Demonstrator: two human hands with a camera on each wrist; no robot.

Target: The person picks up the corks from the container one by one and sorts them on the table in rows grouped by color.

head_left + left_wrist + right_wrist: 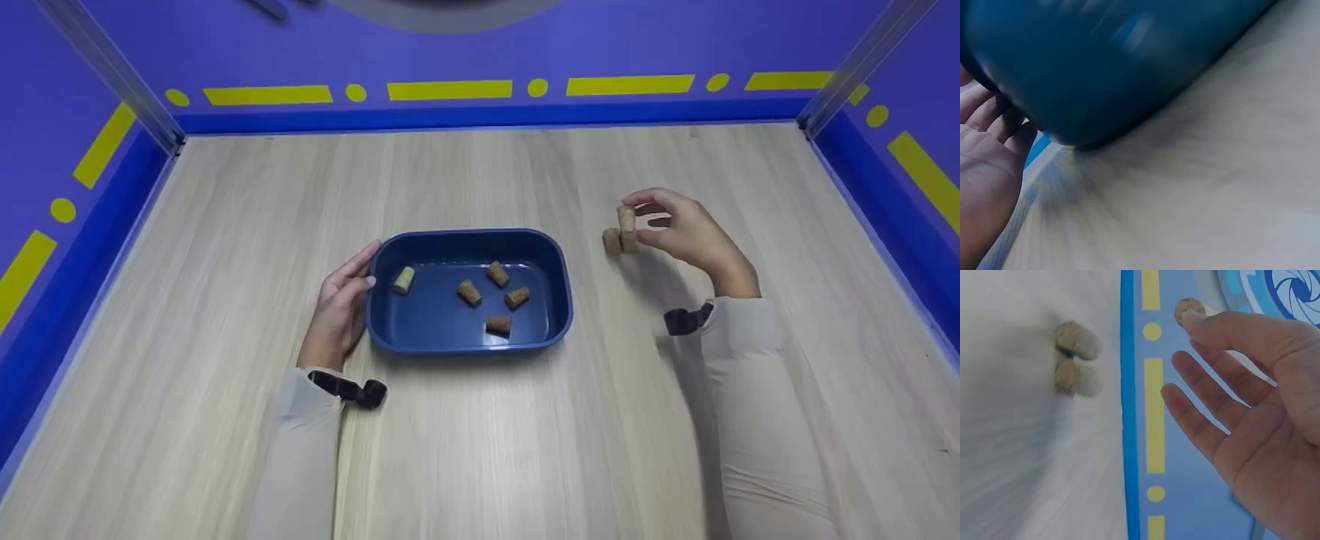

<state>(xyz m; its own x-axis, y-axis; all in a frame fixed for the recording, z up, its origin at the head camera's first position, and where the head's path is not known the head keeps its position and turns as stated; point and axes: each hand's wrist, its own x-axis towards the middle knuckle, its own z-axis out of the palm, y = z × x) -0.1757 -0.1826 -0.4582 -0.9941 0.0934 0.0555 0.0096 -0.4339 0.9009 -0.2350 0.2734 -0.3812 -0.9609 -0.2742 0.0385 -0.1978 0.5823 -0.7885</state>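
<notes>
Between thumb and finger, my right hand [686,229] pinches a pale cork [626,217]. In the head view this cork appears just above two others, a left cork [611,241] and a right cork [628,242], both upright on the table. The right wrist view shows the pinched cork [1189,312] apart from that pair. On the other side, my left hand [339,311] touches the left end of a dark blue tub [471,351], fingers extended along its outer wall and thumb at the rim. A pale cork [403,280] and several browner corks [498,274] lie inside.
The tub stands on a wood-grain table [480,450]. Blue-purple panels [480,56] with yellow markings enclose its back and sides. Black wrist straps [349,388] sit over both sleeves.
</notes>
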